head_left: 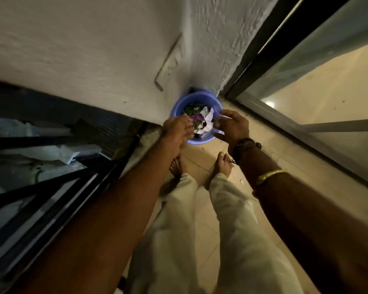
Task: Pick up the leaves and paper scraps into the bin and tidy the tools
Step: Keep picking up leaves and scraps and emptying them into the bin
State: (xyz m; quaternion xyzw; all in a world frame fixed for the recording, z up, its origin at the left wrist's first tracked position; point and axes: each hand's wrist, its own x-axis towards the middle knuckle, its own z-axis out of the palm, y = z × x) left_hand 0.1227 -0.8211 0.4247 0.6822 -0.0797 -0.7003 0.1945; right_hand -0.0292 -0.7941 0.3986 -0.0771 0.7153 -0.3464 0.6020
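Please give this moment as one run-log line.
left hand: open, over bin edge | right hand: open, over bin edge | bin: blue, in wall corner, holds leaves, paper scraps

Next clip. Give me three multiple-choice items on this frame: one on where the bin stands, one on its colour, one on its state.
1. Where does the bin stand?
A. On the floor, in the corner where two walls meet
B. On a table
C. In the middle of the floor, away from any wall

2. What colour is the bin?
A. Red
B. Blue
C. Black

3. What state is the bin in?
A. Empty
B. Uncovered, with leaves and paper scraps inside
C. Shut with a lid

Answers:
1 A: the bin sits against both walls at their join.
2 B: its rim and inner wall are blue.
3 B: green leaves and pale paper show through its uncovered top.
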